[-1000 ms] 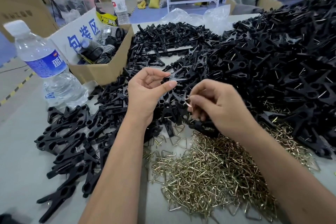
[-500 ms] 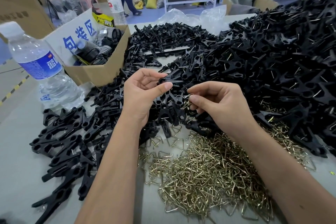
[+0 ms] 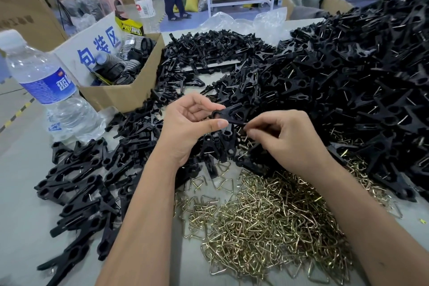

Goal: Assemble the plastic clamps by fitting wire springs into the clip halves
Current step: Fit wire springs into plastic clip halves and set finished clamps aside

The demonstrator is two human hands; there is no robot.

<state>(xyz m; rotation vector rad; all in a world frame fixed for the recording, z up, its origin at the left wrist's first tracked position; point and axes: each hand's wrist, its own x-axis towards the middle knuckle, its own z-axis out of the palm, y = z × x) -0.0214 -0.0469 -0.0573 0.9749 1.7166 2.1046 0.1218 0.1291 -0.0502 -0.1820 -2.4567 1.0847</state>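
Left hand (image 3: 188,126) grips clamp (image 3: 228,115); right hand (image 3: 285,139) pinches it.

Three large blue Chinese characters, 包装区, are printed on the white flap of the cardboard box (image 3: 120,97) at the desk's left. "PRO TAPES" can be read in black on a yellow package (image 3: 128,26) behind that flap. On the blue label of the near water bottle (image 3: 48,83) a white character 蓝 is seen; the red-and-white label of the far bottle (image 3: 144,8) is too small to be read.
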